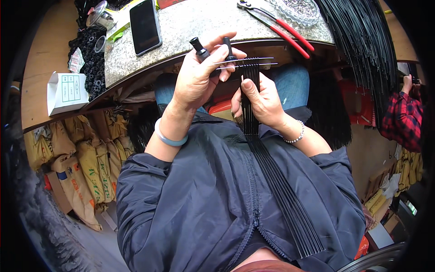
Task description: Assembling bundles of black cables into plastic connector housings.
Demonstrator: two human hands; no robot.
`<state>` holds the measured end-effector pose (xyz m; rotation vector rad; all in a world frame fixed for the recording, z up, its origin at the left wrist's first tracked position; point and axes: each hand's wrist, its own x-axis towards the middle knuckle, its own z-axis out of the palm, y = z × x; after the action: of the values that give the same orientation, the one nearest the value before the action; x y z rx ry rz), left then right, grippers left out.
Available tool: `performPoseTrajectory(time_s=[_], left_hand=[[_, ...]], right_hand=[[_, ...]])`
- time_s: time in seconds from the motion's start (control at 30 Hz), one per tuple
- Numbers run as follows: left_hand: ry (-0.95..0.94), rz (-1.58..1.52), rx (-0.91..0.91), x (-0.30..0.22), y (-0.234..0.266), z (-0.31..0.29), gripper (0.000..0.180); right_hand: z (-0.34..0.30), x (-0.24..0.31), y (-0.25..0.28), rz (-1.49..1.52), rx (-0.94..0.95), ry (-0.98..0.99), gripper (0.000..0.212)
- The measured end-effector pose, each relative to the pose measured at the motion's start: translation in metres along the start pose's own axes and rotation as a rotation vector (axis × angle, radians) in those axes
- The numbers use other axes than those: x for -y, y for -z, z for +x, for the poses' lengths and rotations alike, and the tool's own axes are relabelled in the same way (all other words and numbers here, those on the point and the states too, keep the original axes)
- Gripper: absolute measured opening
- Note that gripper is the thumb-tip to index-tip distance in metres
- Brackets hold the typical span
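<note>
My left hand [199, 72] is closed around two small black cylindrical pieces, one with a flared tip [198, 46] between the fingers and a slimmer one [227, 47] by the thumb. Two thin metal rods [267, 60] reach to the right from its fingertips. A row of long, thin black strands [283, 195] meets these rods at its upper end. Just below the rods, my right hand [262, 102] pinches the strands between thumb and fingers. From there they fan down over my dark jacket. A slim pale tip shows beside the right thumb; its kind is unclear.
On the speckled tabletop [190, 27] lie a dark phone [146, 27] and red-handled pliers [283, 31]. A glass dish [297, 10] stands behind. A thick bundle of black strands [358, 41] hangs at right. A white box [67, 93] and black parts sit left. Another person's plaid sleeve [403, 120] shows.
</note>
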<state>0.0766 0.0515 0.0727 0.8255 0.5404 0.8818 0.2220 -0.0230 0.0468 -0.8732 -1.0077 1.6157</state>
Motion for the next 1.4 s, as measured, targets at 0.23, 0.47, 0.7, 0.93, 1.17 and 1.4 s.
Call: performPoseTrajectory(time_s=[0.23, 0.47, 0.7, 0.93, 1.17, 1.4], left_hand=[[-0.004, -0.059, 0.047, 0.0074, 0.0065, 0.0038, 0.048], [0.05, -0.092, -0.037, 0.0053, 0.0041, 0.0045, 0.033], [0.055, -0.084, -0.004, 0.0059, 0.007, 0.0036, 0.029], [-0.053, -0.014, 0.002, 0.0083, 0.0047, 0.0029, 0.041], [-0.028, -0.096, 0.037, 0.0088, 0.0081, 0.0034, 0.044], [0.039, -0.117, -0.032, 0.0079, 0.0049, 0.0019, 0.026]], right_hand=[[0.0019, 0.0013, 0.0033, -0.019, -0.004, -0.006, 0.032], [0.0039, 0.0013, 0.0039, -0.004, -0.01, -0.01, 0.033], [0.0048, 0.0017, 0.0031, 0.006, -0.008, -0.014, 0.034], [0.0047, 0.0016, 0.0029, 0.005, -0.011, -0.032, 0.034], [0.0047, 0.0052, -0.001, 0.023, -0.012, -0.008, 0.034], [0.0043, 0.0029, 0.0012, 0.0, -0.006, -0.018, 0.032]])
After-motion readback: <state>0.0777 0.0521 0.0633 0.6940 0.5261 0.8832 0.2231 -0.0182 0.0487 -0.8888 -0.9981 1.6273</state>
